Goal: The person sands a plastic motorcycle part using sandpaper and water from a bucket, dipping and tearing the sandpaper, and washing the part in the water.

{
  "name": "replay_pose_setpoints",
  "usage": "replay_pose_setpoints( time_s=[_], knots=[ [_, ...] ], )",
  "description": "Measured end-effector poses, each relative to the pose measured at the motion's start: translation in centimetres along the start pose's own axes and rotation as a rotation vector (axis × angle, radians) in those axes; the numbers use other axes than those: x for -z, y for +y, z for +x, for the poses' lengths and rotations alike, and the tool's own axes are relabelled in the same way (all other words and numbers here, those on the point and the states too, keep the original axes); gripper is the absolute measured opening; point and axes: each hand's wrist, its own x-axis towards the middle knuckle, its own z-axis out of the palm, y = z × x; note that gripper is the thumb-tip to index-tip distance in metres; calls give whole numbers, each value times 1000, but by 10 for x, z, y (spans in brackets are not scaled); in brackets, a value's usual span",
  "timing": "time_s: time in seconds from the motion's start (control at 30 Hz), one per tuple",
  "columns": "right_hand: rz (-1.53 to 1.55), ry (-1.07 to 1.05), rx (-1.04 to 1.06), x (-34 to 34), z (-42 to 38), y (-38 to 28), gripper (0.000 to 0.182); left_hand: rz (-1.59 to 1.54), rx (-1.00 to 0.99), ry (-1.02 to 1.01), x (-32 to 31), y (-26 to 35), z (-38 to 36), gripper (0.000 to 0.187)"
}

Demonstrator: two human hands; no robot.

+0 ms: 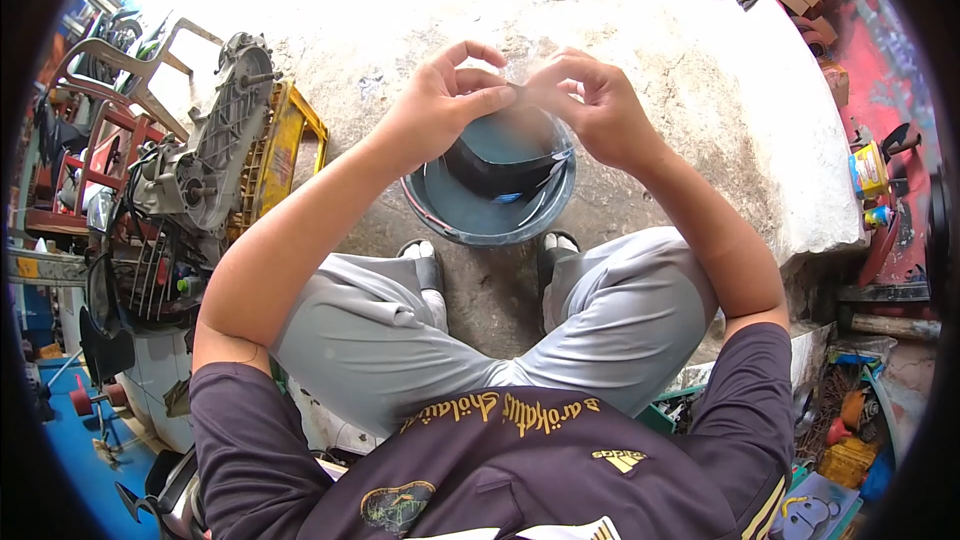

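Observation:
Over a dark round bucket (487,236) on the ground, my two hands come together at the fingertips. My left hand (440,105) is closed in a pinch, thumb against the bent fingers. Opposite it, my right hand (600,110) pinches too, slightly blurred. A small dark piece shows between the fingertips, but I cannot tell what it is. Inside the bucket lies a wide black curved band (495,175), with greyish-blue liquid around it. My two sandalled feet stand on either side, close below the bucket.
A metal engine casing (225,130) leans by a yellow crate (290,135) on the left, near a plastic chair (110,55). At the right, a raised concrete ledge (800,180) borders a red surface with cans and parts. Several tools and boxes lie at the lower right.

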Motion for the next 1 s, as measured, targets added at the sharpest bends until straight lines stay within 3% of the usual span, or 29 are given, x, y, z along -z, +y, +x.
replay_pose_setpoints(
  time_s=[0.07, 0.17, 0.37, 0.6, 0.8, 0.87, 1.0],
  knots=[
    [4, 10, 8, 0, 0, 0, 13, 264, -32, 69, 3, -4, 1, 26],
    [-50, 47, 28, -4, 1, -1, 14, 369, 20, 135, -1, 9, -1, 21],
    [-70, 135, 30, -7, 2, 2, 15, 256, -14, 51, -3, 4, -3, 22],
    [-4, 144, -58, -8, 0, 3, 24, 368, -112, 74, -6, 3, -2, 20],
    [29, 64, -41, -6, 0, 0, 24, 448, -44, 111, -7, 16, -6, 41],
    [59, 48, -51, -5, -1, -2, 23, 510, -109, 115, -7, 17, -7, 54],
    [191, 8, -139, -5, 0, -3, 17, 554, -177, 115, -9, 8, -4, 58]
  ],
)
